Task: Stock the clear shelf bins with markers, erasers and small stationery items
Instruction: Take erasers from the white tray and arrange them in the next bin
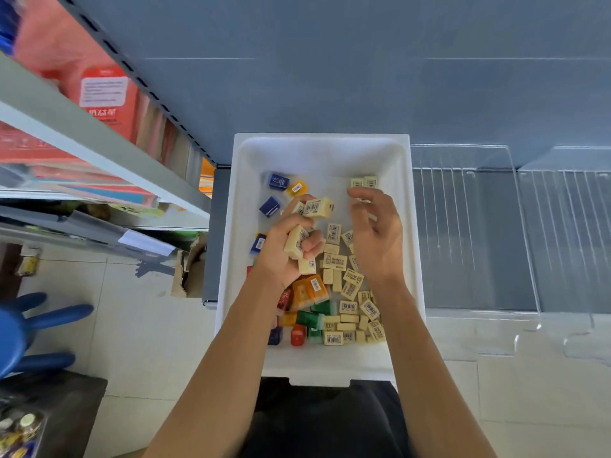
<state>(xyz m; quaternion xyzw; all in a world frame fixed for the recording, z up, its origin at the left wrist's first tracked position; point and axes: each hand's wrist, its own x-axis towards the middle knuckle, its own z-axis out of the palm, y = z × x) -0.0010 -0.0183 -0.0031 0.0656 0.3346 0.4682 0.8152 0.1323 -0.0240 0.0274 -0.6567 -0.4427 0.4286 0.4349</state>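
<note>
Erasers (318, 207) in left hand (282, 256), mid box (322, 138)

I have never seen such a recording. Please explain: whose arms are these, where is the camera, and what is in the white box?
There is no machine. A person wears one camera on the head, so you look down along their own arms. The two grips are bare hands. The left grip holds several cream erasers in curled fingers. The right grip hovers beside it with loosely bent fingers; whether it pinches anything I cannot tell. Both are over a white tray holding more erasers and small coloured blocks. To the right stand clear bins.
</note>
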